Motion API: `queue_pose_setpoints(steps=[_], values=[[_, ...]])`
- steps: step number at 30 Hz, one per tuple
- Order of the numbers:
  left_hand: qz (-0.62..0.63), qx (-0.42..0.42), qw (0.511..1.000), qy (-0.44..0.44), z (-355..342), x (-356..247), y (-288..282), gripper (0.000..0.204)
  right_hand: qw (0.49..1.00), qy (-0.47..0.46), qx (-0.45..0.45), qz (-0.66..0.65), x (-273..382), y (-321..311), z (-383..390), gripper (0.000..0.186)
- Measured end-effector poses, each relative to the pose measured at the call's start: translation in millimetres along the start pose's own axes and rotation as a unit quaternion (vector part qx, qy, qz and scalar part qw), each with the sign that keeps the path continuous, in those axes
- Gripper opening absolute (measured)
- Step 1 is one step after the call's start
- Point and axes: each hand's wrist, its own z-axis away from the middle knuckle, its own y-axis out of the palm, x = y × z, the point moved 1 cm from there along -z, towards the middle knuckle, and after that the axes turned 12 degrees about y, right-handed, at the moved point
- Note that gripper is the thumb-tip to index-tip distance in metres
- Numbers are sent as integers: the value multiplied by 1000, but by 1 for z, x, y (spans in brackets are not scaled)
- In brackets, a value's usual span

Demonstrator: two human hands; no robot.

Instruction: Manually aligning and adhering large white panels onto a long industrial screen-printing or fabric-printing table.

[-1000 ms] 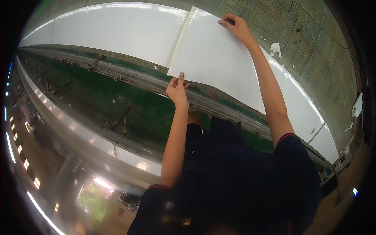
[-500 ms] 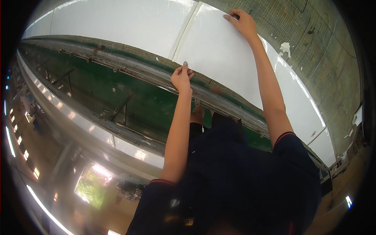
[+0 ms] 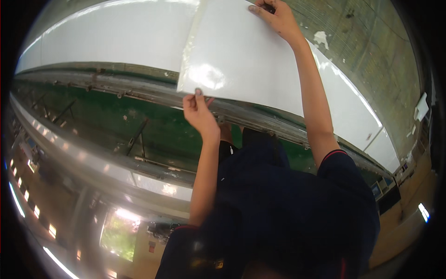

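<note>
A glossy white sheet [image 3: 241, 56] is raised toward me, its left end with a pale rough strip standing over the long table's near edge. Near its lower left corner, my left hand [image 3: 200, 114] is closed, pinching the near edge between thumb and fingers. At the far edge my right hand [image 3: 278, 21] grips the same sheet, thumb on top and fingers curled, partly cut off by the frame's upper rim. Another white panel [image 3: 111, 37] lies flat to the left, partly covered by the raised sheet.
A worn, scored greenish tabletop [image 3: 362, 60] with white scraps [image 3: 320, 39] extends at the right. A metal rail [image 3: 153, 90] runs along its near side, above a green floor [image 3: 162, 125]. Behind me is another long white-topped table [image 3: 83, 144].
Both hands have moved left with the sheet. Its left end has come up and toward me, now overlapping the neighbouring panel and the near rail.
</note>
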Motion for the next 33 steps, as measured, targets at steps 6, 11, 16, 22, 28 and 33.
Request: queue_pose_setpoints(steps=[6, 11, 16, 22, 28, 33], values=[[-69, 84, 993, 55, 73, -107, -32, 32, 996, -59, -55, -42, 67, -109, 114, 20], [-45, 94, 993, 54, 96, -122, -41, 36, 994, -91, -40, -51, 75, -120, 126, 21], [-73, 115, 988, 67, 50, -56, -29, 31, 999, -28, 27, -12, 35, -68, 58, 26], [-218, 121, 965, 83, -28, 57, -23, 27, 1000, -4, -7, 18, -38, 22, -17, 28], [-128, 7, 992, 12, -55, 88, -27, 26, 998, -11, -24, 65, -43, 50, -43, 34], [14, -42, 991, -123, -45, 81, -11, 33, 994, 31, -8, 108, -36, 52, -39, 38]])
